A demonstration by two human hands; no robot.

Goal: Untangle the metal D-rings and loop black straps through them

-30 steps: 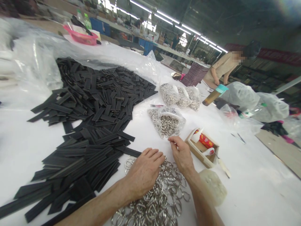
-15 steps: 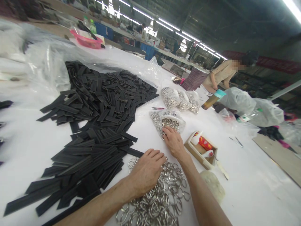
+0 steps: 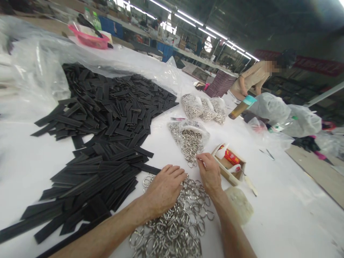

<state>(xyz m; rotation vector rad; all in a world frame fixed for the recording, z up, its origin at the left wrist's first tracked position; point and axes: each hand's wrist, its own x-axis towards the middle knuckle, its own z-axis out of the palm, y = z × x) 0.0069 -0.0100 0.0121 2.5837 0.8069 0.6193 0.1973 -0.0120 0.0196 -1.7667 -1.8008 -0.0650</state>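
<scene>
My left hand [image 3: 167,188] lies palm down over a pile of large metal loops [image 3: 177,229], fingers curled around the end of a black fabric strip [image 3: 147,168]. A bit of metal shows at its fingertips. To the right, my right hand [image 3: 211,172] has thumb and forefinger pinched together beside small metal rings [image 3: 192,143] spilling from an open clear plastic bag [image 3: 204,135]. Whatever is in that pinch is too small to make out. Left of both hands spreads a large heap of black strips [image 3: 107,157].
Several filled bags of small rings [image 3: 191,105] stand farther back. An open box [image 3: 233,175] with a red packet, a pale block [image 3: 239,204] and scissors [image 3: 267,154] lie to the right. A pink basket [image 3: 90,39] and a person [image 3: 251,80] are beyond.
My right hand has drawn back from inside the bag's mouth toward me, and the small rings there are uncovered. My left hand keeps its place on the strip.
</scene>
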